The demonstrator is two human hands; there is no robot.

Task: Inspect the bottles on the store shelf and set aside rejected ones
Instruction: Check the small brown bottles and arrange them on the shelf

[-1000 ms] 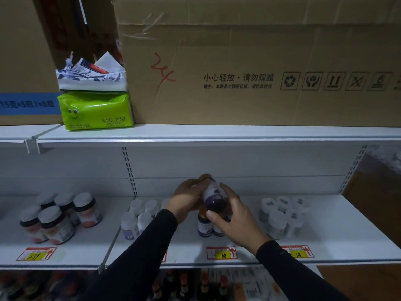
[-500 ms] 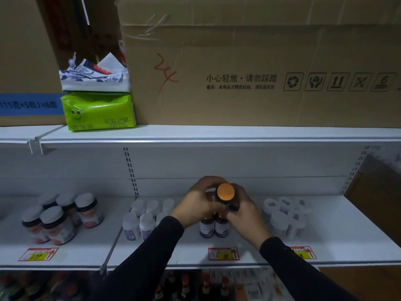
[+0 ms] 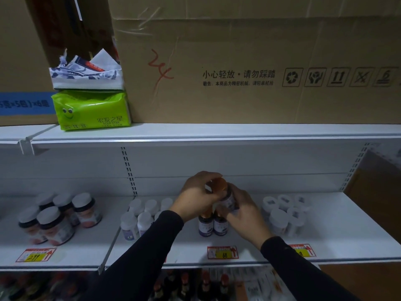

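Observation:
Both hands hold one small dark bottle point(image 3: 228, 198) with an orange-gold cap above the white shelf point(image 3: 336, 242), tilted with the cap toward me. My left hand point(image 3: 196, 195) curls its fingers round the cap end. My right hand point(image 3: 245, 211) grips the labelled body from below and the right. Under the hands two more dark bottles with purple labels point(image 3: 212, 224) stand upright on the shelf. Several white-capped bottles point(image 3: 141, 216) stand to the left, and several wrapped white bottles point(image 3: 284, 211) to the right.
Larger jars with white lids point(image 3: 56, 216) stand at the far left past a shelf divider point(image 3: 108, 246). A green tissue pack point(image 3: 91, 110) and a big cardboard box point(image 3: 249, 72) sit on the upper shelf. More bottles point(image 3: 195, 285) fill the shelf below.
The held bottle went from upright with its label facing me to tipped with its cap toward me. My left hand has moved onto the cap, and both hands stay in the same spot.

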